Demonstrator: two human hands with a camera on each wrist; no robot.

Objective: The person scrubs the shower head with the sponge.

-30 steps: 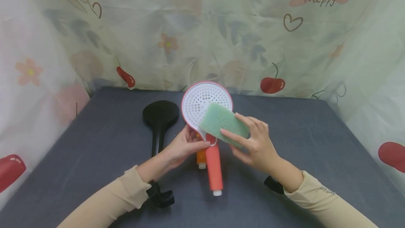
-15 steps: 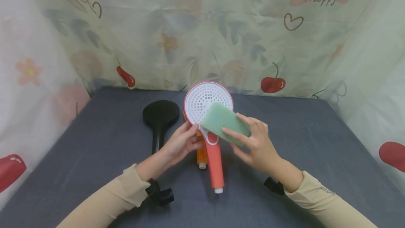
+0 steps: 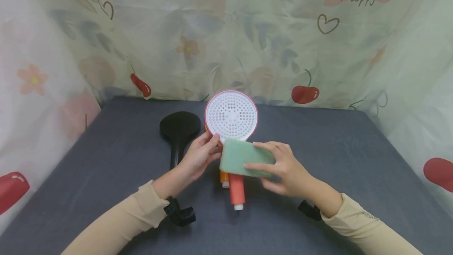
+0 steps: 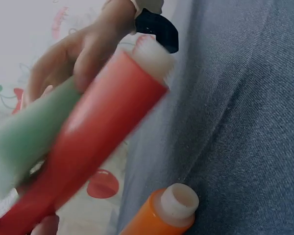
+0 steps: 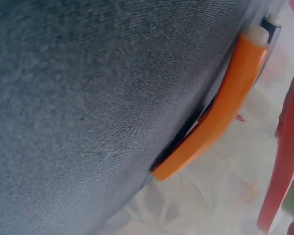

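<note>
In the head view my left hand (image 3: 198, 157) holds a red shower head (image 3: 231, 115) by the edge where its round face meets the neck, thumb at the front. The white nozzle face with its many holes is turned towards me, and the handle points down, ending in a white threaded tip. My right hand (image 3: 286, 170) grips a light green sponge (image 3: 237, 157), fingers spread over its front. The sponge lies across the neck and upper handle and hides them. In the left wrist view the red handle crosses in front of the sponge (image 4: 36, 132).
An orange shower head (image 5: 223, 105) lies on the dark grey cloth-covered table (image 3: 88, 192), mostly hidden behind the red one in the head view. To its left lies a black shower head (image 3: 179, 127). A patterned curtain (image 3: 255, 42) encloses the back and sides.
My right hand has brought the sponge down from the nozzle face to the neck, turning it more level. My left hand's thumb has shifted from the neck up to the edge of the head.
</note>
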